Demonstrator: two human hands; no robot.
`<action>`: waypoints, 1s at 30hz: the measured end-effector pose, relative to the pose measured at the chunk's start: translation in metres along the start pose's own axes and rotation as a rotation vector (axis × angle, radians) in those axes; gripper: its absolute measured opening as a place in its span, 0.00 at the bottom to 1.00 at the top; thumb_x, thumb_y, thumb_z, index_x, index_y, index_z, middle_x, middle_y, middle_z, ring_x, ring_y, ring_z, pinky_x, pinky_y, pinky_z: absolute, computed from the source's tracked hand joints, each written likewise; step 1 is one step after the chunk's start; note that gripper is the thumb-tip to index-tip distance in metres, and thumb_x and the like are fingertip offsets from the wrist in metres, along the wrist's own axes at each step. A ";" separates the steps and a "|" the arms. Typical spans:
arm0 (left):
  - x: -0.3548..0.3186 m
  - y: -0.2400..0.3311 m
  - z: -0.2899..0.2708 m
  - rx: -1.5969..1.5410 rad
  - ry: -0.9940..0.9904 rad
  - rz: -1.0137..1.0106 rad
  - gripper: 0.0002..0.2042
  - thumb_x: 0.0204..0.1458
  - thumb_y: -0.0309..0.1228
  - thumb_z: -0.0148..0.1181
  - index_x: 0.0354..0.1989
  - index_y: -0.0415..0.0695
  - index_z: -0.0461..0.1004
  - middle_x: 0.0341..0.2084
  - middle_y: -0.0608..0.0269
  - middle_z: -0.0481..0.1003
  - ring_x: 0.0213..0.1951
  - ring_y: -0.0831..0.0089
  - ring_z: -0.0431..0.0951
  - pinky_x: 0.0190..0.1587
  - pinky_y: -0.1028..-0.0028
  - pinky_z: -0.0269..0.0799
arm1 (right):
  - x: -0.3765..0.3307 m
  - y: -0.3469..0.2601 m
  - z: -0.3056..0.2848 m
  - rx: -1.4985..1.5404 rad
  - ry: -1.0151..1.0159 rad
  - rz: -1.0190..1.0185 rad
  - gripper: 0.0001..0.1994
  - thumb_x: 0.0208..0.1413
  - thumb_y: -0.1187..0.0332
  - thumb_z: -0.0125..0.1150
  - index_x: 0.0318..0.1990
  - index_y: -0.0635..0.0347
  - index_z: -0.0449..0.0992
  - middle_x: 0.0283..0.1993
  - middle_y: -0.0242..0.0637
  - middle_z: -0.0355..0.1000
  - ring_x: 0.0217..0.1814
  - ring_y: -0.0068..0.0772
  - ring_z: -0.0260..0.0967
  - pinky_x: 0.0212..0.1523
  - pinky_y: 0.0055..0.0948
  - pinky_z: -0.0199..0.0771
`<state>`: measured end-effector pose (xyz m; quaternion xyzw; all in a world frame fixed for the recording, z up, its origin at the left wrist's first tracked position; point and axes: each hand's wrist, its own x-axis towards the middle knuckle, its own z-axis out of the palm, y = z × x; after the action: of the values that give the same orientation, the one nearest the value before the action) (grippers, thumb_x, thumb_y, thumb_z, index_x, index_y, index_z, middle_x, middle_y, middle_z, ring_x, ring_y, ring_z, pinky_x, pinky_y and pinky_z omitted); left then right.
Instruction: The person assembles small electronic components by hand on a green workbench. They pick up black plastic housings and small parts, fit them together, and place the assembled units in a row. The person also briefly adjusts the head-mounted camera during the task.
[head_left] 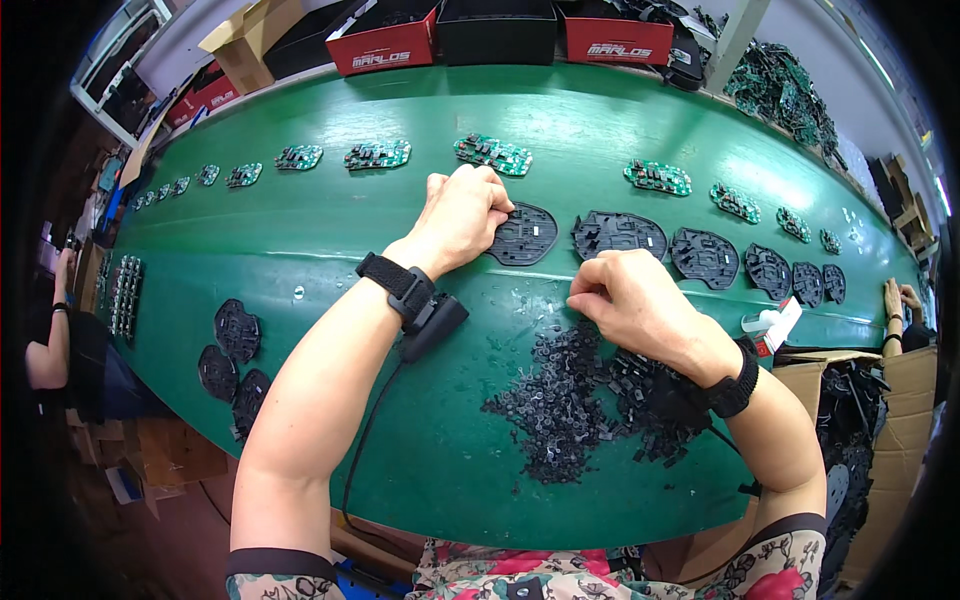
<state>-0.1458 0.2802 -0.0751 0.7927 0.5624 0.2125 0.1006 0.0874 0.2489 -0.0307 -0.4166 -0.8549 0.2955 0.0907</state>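
My left hand [458, 220] has its fingertips pinched together over the upper left edge of a black plastic base plate [530, 238]; whatever lies between them is hidden. To its right, my right hand [645, 308] is also closed in a pinch, just above a heap of small black and grey plastic parts [555, 400]. Anything in that pinch is too small to make out. Another black base plate [622, 235] lies flat beyond the right hand. A green circuit board [494, 155] rests behind the left hand.
Several circuit boards [378, 154] and black plates [705, 257] stand in rows along the green table [330, 230]. Three dark plates [237, 330] lie at left. A small bottle [762, 321] and open carton [900, 450] are at right. Other people's hands [895, 300] show at the edges.
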 end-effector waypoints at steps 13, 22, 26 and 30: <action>0.005 0.016 0.004 -0.148 0.158 -0.187 0.05 0.46 0.27 0.65 0.29 0.42 0.76 0.29 0.64 0.75 0.31 0.72 0.73 0.39 0.73 0.68 | 0.009 -0.001 -0.006 0.091 0.122 0.025 0.08 0.48 0.70 0.60 0.32 0.66 0.79 0.28 0.50 0.75 0.33 0.47 0.75 0.37 0.37 0.74; -0.015 0.044 -0.024 -1.435 0.082 -0.509 0.08 0.53 0.30 0.61 0.38 0.41 0.75 0.30 0.72 0.73 0.31 0.83 0.68 0.38 0.81 0.63 | 0.055 -0.017 -0.004 0.828 0.344 0.017 0.10 0.52 0.68 0.64 0.36 0.66 0.78 0.29 0.33 0.76 0.28 0.18 0.69 0.31 0.20 0.71; -0.025 0.043 -0.030 -1.726 0.054 -0.515 0.06 0.54 0.28 0.58 0.37 0.41 0.75 0.29 0.71 0.71 0.33 0.80 0.70 0.40 0.77 0.66 | 0.054 -0.030 -0.003 0.863 0.358 -0.105 0.07 0.53 0.72 0.63 0.37 0.67 0.78 0.29 0.32 0.76 0.29 0.16 0.69 0.31 0.17 0.70; -0.031 0.043 -0.033 -1.803 0.091 -0.564 0.06 0.54 0.28 0.58 0.37 0.41 0.75 0.30 0.71 0.73 0.33 0.80 0.70 0.41 0.76 0.67 | 0.056 -0.035 -0.001 0.683 0.410 -0.155 0.05 0.52 0.74 0.62 0.35 0.66 0.79 0.30 0.34 0.78 0.32 0.17 0.72 0.36 0.20 0.73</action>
<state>-0.1328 0.2335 -0.0356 0.2417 0.3604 0.5656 0.7013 0.0292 0.2756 -0.0151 -0.3472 -0.7007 0.4656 0.4144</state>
